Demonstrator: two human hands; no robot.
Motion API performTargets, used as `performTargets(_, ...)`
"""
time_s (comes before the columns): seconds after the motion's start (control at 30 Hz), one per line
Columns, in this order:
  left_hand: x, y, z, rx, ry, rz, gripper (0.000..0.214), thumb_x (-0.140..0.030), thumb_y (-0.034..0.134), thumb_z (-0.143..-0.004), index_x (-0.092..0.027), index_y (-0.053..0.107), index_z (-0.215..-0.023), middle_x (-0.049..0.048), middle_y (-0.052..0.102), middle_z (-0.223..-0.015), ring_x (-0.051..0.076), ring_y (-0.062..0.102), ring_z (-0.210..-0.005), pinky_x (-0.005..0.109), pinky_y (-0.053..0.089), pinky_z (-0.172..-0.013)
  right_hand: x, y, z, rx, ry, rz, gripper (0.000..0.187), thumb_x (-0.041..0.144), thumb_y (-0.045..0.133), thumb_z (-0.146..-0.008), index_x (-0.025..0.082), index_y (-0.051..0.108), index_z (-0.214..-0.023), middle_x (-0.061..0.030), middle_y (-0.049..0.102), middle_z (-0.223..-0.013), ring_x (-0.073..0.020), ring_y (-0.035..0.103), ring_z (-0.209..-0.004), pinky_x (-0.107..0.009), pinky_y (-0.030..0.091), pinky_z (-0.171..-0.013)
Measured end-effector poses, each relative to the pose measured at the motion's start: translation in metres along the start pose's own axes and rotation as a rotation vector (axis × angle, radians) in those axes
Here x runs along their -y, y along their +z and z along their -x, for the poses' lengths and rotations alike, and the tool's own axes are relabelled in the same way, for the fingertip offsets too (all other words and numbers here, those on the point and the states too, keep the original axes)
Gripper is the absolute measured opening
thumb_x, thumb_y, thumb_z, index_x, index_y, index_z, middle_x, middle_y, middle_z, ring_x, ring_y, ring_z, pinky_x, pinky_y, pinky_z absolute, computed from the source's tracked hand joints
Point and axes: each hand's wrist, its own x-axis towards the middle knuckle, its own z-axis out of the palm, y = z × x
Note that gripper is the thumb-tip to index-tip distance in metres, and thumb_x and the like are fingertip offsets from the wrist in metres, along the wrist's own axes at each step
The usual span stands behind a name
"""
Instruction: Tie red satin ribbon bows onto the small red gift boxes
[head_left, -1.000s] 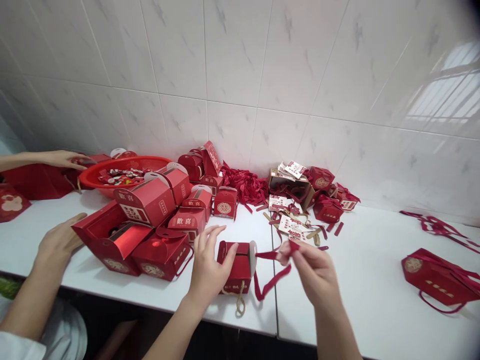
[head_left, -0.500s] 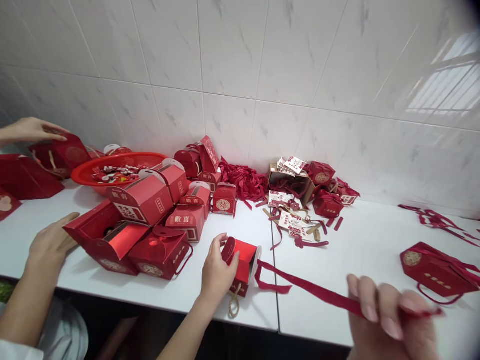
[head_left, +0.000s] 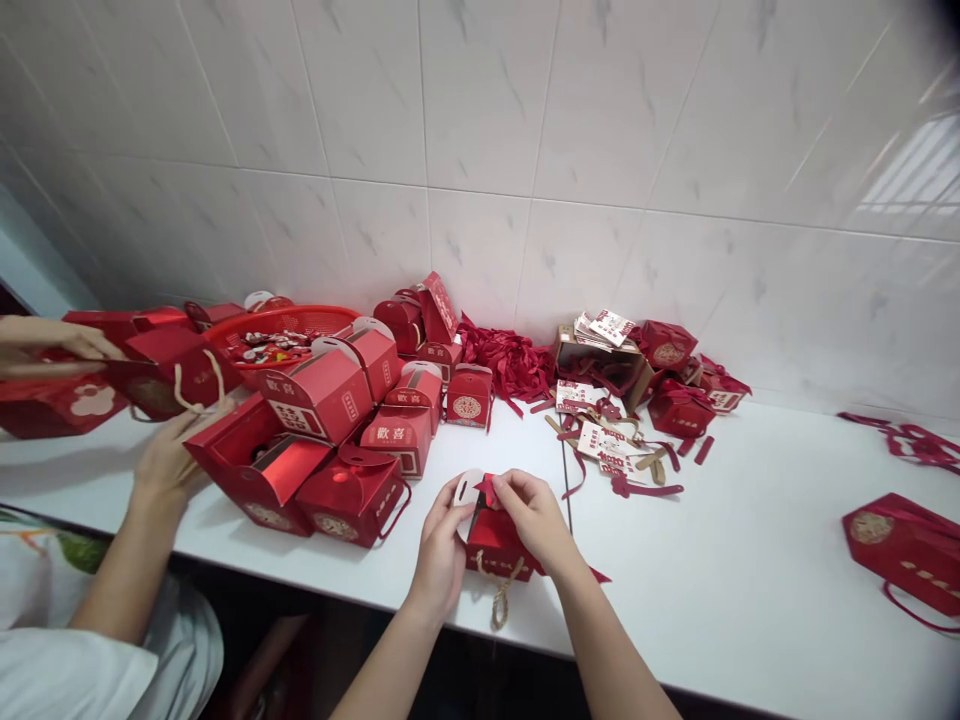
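A small red gift box [head_left: 498,545] with a twisted rope handle [head_left: 500,606] stands near the table's front edge. My left hand [head_left: 442,540] grips its left side, fingers round a pale slotted flap [head_left: 466,492]. My right hand [head_left: 531,508] is closed at the top of the box, pinching a red ribbon [head_left: 487,490] against the flap. The ribbon's pointed tail [head_left: 601,576] shows beyond my right wrist on the table. To the left of my hands sit finished-looking red boxes [head_left: 352,500], one with a red cord handle.
A heap of red ribbons [head_left: 510,362] lies by the wall. Printed cards [head_left: 604,446] and cut straps surround an open carton [head_left: 600,365]. A red basket [head_left: 300,318] holds wrapped sweets. At left, another person's hands [head_left: 169,465] handle red boxes. One more box [head_left: 904,550] stands far right.
My right hand has come left from the far right, bringing the ribbon to the box top. My left hand stays on the box. The other person's box at left has moved right.
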Motion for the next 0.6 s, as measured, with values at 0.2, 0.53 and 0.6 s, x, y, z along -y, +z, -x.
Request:
performTargets(0.2,0.004,-0.002,0.003,-0.032,-0.032,0.122,0.038,-0.019,0.065,-0.069,-0.02,0.059,-0.107,0.0031,0.065,-0.11,0.019,0.056,-0.109,0.024,0.046,-0.085,0.001,0.009,-0.001,-0.054,-0.064,0.343,0.025,0.034,0.048,-0.086,0.018,0.059,-0.07,-0.0028,0.06,-0.074,-0.0163,0.055,-0.071,-0.029,0.041,-0.069)
performTargets(0.53,-0.001,-0.007,-0.016,0.136,0.046,-0.093,0.024,-0.041,0.062,-0.078,-0.018,0.061,-0.085,0.0039,0.064,-0.088,0.019,0.06,-0.088,0.026,0.046,-0.075,0.005,0.016,0.0,-0.082,-0.177,0.458,0.018,0.027,0.052,-0.085,0.018,0.063,-0.073,-0.0035,0.058,-0.075,-0.0164,0.055,-0.071,-0.03,0.043,-0.068)
performTargets(0.6,-0.001,-0.016,-0.022,0.162,0.118,-0.325,0.022,-0.04,0.057,-0.081,-0.019,0.06,-0.085,0.0035,0.063,-0.084,0.018,0.06,-0.081,0.026,0.046,-0.071,0.01,0.01,0.005,-0.181,-0.279,0.41,0.012,0.026,0.054,-0.084,0.018,0.064,-0.083,-0.0058,0.06,-0.087,-0.0181,0.057,-0.083,-0.031,0.044,-0.076)
